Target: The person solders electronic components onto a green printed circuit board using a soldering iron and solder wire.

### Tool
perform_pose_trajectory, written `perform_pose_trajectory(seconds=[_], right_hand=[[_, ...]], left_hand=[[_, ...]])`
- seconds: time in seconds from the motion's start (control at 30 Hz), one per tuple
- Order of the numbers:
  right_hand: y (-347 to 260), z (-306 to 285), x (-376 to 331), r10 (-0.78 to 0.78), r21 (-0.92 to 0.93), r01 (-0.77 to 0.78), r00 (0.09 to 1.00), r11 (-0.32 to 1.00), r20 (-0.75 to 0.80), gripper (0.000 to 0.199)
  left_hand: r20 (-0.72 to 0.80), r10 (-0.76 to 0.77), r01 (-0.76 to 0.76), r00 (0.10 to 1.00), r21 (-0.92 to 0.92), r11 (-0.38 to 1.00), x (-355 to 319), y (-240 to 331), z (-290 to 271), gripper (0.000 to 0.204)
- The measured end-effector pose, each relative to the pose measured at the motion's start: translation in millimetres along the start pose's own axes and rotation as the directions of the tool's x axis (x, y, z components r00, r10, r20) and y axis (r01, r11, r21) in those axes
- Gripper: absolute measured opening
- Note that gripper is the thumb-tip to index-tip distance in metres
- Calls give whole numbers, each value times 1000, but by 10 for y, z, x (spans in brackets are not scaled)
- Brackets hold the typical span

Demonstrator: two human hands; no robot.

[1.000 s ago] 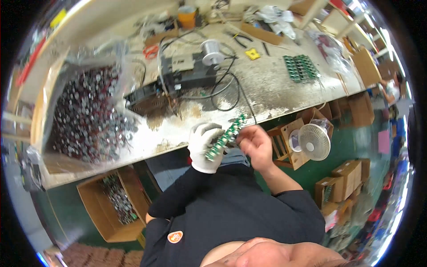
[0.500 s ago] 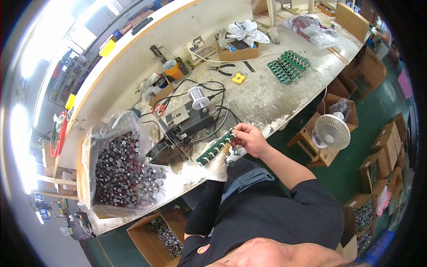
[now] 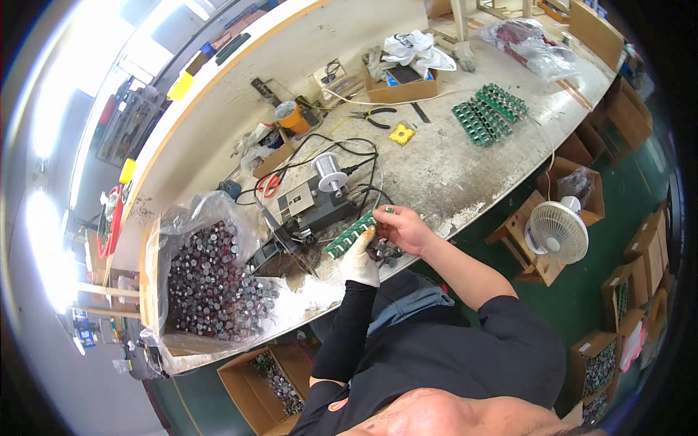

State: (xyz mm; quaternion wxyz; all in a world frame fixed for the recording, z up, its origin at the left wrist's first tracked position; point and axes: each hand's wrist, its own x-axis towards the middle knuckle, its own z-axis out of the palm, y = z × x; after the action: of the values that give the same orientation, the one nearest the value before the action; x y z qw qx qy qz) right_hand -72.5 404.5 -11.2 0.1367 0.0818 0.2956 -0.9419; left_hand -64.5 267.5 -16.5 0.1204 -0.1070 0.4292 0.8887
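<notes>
A strip of small green circuit boards (image 3: 348,237) with pale round parts along it sits in my left hand (image 3: 359,264), which wears a white glove and closes round its lower side. My bare right hand (image 3: 405,230) is at the strip's upper right end, fingers pinched, with a small green board piece (image 3: 390,210) showing at the fingertips. Just beyond the strip stands a soldering machine (image 3: 316,201) carrying a white solder wire spool (image 3: 329,172). Small dark parts (image 3: 384,251) lie on the bench beside my right hand, partly hidden by it.
At left, a plastic-lined box (image 3: 154,283) holds many small round metal parts with red wires. More green board strips (image 3: 488,115) lie at the far right, past pliers (image 3: 376,116) and a yellow piece (image 3: 401,134). A fan (image 3: 557,231) stands right of the bench; cartons sit on the floor.
My right hand has drawn slightly away from the strip's end, and a small green piece now shows separately in its fingers. The strip looks shorter. The whole view has shifted a little.
</notes>
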Motion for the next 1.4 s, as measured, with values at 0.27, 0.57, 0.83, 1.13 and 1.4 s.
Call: perform_pose_trajectory(seconds=[0.27,0.57,0.83,1.13,1.4], right_hand=[[-38,-176,111,233,326,-264,964,908,131,21],[89,-160,160,39,122,-41,999,992,18,13],[35,-13,170,64,147,-50,994,988,-92,14],[66,-212,212,134,158,-116,985,981,-108,17],[65,66,92,-130,-127,120,988,985,-79,31]], left_hand=[[121,-54,61,991,-57,996,-19,187,164,20],[-27,162,-157,986,127,979,-151,220,247,16],[-40,187,-174,982,217,960,-58,230,246,18],[81,4,-1,997,-31,1000,-87,254,127,20],[29,194,-196,980,231,953,-97,222,250,22]])
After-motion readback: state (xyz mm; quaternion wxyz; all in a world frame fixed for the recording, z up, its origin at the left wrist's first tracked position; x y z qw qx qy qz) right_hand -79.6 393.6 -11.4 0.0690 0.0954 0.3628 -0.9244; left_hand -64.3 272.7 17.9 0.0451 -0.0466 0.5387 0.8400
